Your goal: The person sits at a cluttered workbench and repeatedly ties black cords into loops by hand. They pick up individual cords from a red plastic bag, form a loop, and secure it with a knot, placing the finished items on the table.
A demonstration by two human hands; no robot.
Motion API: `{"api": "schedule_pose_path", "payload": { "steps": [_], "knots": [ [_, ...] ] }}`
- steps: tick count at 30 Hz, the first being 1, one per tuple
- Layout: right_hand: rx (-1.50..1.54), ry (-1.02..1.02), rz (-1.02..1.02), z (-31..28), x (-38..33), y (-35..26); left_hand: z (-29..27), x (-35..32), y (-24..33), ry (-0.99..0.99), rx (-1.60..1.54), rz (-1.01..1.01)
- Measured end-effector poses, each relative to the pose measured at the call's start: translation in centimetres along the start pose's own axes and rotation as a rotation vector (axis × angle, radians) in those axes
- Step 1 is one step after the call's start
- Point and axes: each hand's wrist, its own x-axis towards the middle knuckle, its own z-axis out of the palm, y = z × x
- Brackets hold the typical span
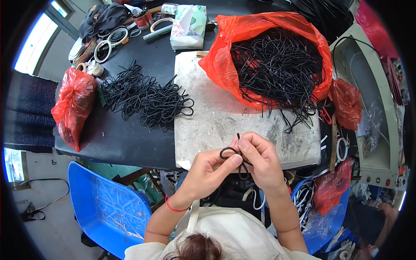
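Observation:
Close together over the near edge of a stained white board (208, 117), my two hands work on one black cord (228, 149). My left hand (212, 169) pinches it between thumb and fingers, with a loop standing out beside the thumb. My right hand (262, 160) grips the same cord, and a short end sticks up above its fingertips. Part of the cord is hidden by the fingers. Beyond the hands, a red plastic bag (221, 52) lies open, full of loose black cords (277, 65). To the left is a pile of looped black cords (147, 97).
A tied red bag (74, 106) sits at the table's left. Tissues (188, 28), tape rolls (103, 51) and a red can (143, 19) stand at the back. Blue chairs (108, 208) flank me below the table edge. A beige metal machine (368, 104) stands at the right.

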Motion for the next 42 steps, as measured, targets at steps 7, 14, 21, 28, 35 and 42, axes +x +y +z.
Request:
{"api": "schedule_pose_path", "payload": {
  "steps": [7,14,21,28,35,42],
  "knots": [
    [0.045,0.163,-0.060,0.6,0.2,-0.2,-0.4,0.7,-0.8,0.136,-0.052,0.101],
    [-0.174,0.117,-0.142,-0.2,-1.0,-1.2,0.4,0.8,-0.2,0.235,-0.208,0.119],
    [-0.150,0.048,-0.166,-0.5,-0.9,-1.2,-0.1,0.4,1.0,0.160,0.017,0.133],
    [-0.206,0.024,-0.182,0.0,-1.1,-1.2,-0.5,0.6,1.5,0.127,-0.022,0.097],
    [-0.244,0.014,-0.188,-0.1,-1.2,-0.8,-0.4,0.8,1.2,0.173,-0.049,0.090],
    [0.055,0.047,0.059,-0.3,-0.6,-1.2,-0.7,0.7,1.6,0.125,-0.116,0.048]
  ]
}}
